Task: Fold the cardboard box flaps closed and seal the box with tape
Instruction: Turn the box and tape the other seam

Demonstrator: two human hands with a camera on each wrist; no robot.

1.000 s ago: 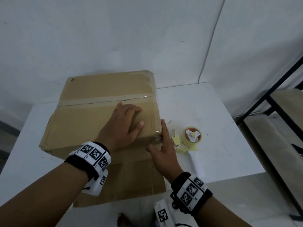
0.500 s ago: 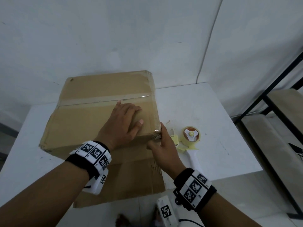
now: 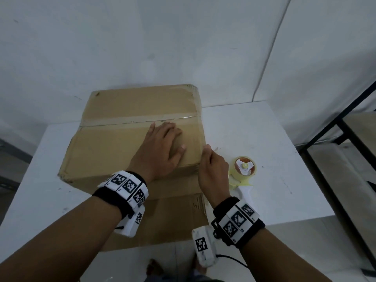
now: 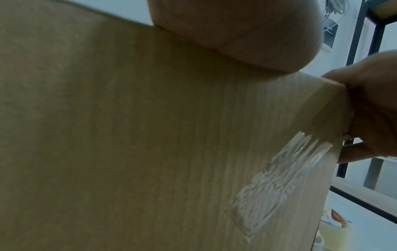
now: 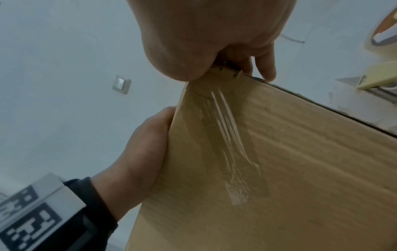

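Observation:
A brown cardboard box (image 3: 122,143) stands on the white table (image 3: 264,135), its top flaps folded down. Clear tape (image 3: 142,120) runs along their seam. My left hand (image 3: 173,137) lies flat on the near flap, fingers straight, close to the box's right end. My right hand (image 3: 209,157) holds the box's right front corner, thumb and fingers curled round the edge. Wrinkled clear tape (image 5: 232,144) runs down the cardboard under that hand, and also shows as wrinkled tape (image 4: 279,186) in the left wrist view. The tape dispenser (image 3: 244,169) lies on the table beside my right hand.
The box's far side stands near a white wall. A black metal shelf frame (image 3: 345,139) stands to the right of the table. The table's front edge runs just below my right wrist.
My right hand has slid a little up the box's right front corner, and its fingers have gone from stretched out to curled. My left hand has stayed flat on the flap.

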